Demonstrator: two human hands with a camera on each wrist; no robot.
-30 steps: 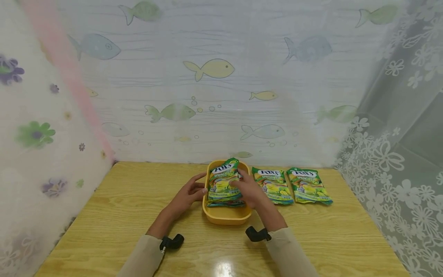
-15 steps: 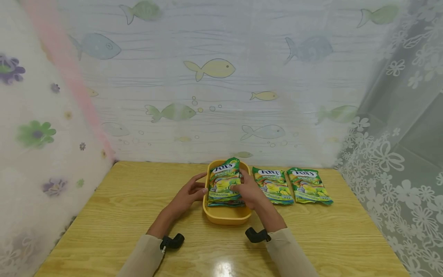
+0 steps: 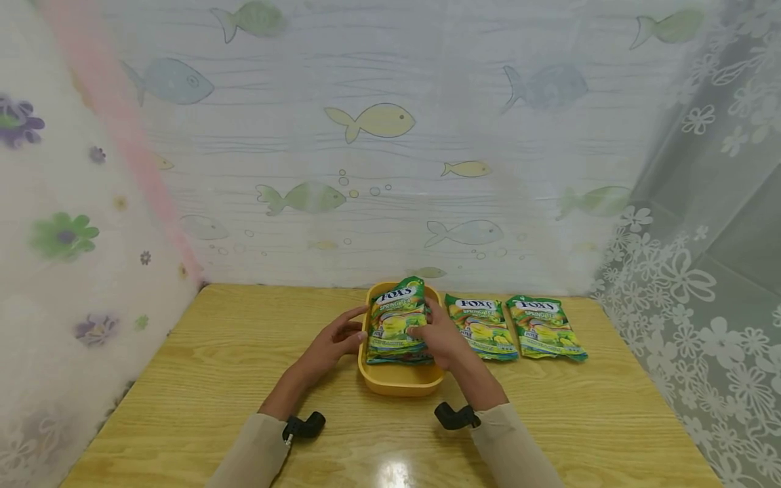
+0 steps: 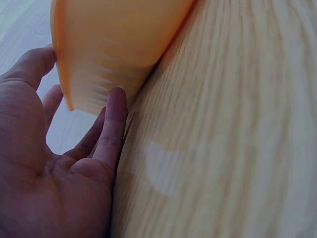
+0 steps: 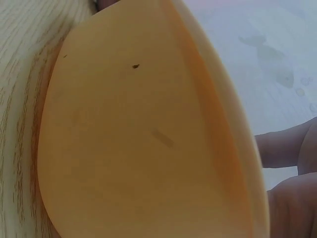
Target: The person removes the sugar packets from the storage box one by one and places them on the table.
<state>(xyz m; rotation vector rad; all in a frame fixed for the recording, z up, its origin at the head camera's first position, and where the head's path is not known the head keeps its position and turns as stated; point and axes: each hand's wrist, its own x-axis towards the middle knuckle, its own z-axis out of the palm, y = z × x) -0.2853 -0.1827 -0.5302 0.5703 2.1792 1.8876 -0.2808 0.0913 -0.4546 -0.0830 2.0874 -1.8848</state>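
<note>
A green-and-yellow candy bag point(image 3: 395, 320) marked FOX'S lies in a yellow plastic tub point(image 3: 399, 390) in the head view, its top end leaning over the far rim. My right hand point(image 3: 442, 339) pinches this bag at its right edge, thumb on top. At the tub's left side, my left hand point(image 3: 332, 342) touches the outer wall with fairly straight fingers. The left wrist view shows those fingers point(image 4: 115, 114) against the tub wall point(image 4: 109, 39). In the right wrist view, the tub's wall point(image 5: 124, 124) hides most of the right hand point(image 5: 292, 203) and the bag.
Two similar candy bags lie flat to the right of the tub, one close by point(image 3: 482, 329) and one farther right point(image 3: 545, 327). The wooden table point(image 3: 213, 352) ends at a fish-patterned curtain point(image 3: 390, 224) behind.
The right hand has shifted the bag very slightly to the right within the tub, and its thumb sits a little lower on the bag. The left hand stays in place.
</note>
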